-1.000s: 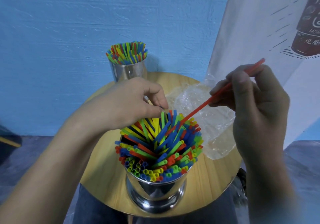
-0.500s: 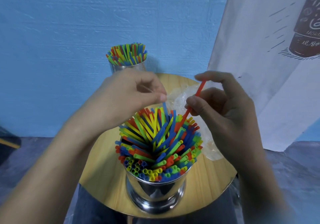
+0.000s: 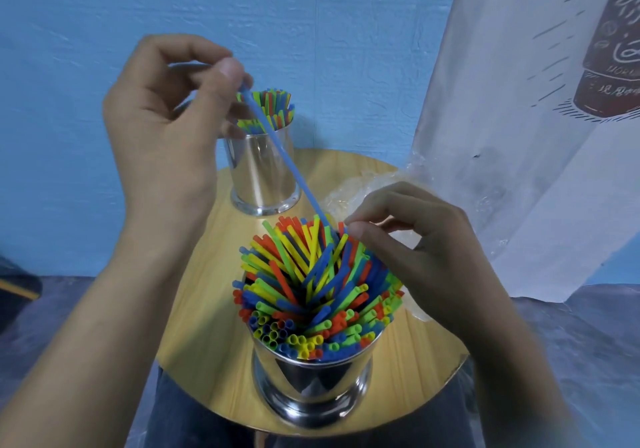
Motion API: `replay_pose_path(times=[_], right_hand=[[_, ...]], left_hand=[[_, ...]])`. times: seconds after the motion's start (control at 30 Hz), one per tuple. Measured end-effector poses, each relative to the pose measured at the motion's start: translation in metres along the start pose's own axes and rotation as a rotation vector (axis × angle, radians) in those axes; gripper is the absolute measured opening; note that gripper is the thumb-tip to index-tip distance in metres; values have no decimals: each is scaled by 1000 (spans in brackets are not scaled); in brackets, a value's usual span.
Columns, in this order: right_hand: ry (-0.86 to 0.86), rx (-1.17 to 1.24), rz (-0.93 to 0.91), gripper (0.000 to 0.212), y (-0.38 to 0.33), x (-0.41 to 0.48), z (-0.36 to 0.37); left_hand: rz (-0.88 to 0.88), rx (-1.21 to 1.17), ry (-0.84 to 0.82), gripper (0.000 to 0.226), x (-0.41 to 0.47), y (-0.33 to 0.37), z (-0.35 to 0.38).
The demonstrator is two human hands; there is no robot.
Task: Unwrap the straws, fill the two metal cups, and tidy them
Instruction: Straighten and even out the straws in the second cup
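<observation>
Both far cup (image 3: 260, 170) and near cup (image 3: 313, 375) look full, so this is tidying. Left hand (image 3: 166, 129) pinches a blue straw (image 3: 284, 158) slanting from the near bundle (image 3: 311, 274), while right hand (image 3: 426, 250) pinches bundle tips. Next, seat the straw upright.

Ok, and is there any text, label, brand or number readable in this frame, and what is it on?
"MOR": small capitals on the bottle drawing printed on the white cloth; the rest is cut off by the frame edge.
Cursive lettering higher on the bottle drawing: cropped, not readable.
Row of Chinese characters under the capitals: too blurred to read.
Near cup, far cup, straws: no markings visible.
</observation>
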State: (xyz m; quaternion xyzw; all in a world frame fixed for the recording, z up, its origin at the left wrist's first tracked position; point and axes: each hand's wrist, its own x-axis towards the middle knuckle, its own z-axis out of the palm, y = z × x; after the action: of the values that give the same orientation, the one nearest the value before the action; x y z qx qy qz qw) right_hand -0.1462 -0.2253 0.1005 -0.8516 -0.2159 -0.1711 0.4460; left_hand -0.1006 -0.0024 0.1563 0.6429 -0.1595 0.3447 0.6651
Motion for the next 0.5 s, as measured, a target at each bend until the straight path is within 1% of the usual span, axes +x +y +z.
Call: replay_pose_path(times=[0.1, 0.23, 0.3, 0.4, 0.5], right_hand=[[-26, 38, 39, 5, 1, 0, -1], [-13, 87, 67, 16, 1, -2, 0], [2, 101, 67, 19, 1, -3, 1], [70, 150, 31, 20, -2, -4, -1], [194, 314, 16, 19, -5, -3, -3]], left_hand=[[-35, -77, 82, 6, 0, -3, -6], [-109, -160, 177, 7, -3, -11, -10], [-170, -189, 195, 7, -7, -16, -10], [-258, -208, 174, 9, -17, -24, -9], [-341, -201, 152, 11, -24, -29, -10]])
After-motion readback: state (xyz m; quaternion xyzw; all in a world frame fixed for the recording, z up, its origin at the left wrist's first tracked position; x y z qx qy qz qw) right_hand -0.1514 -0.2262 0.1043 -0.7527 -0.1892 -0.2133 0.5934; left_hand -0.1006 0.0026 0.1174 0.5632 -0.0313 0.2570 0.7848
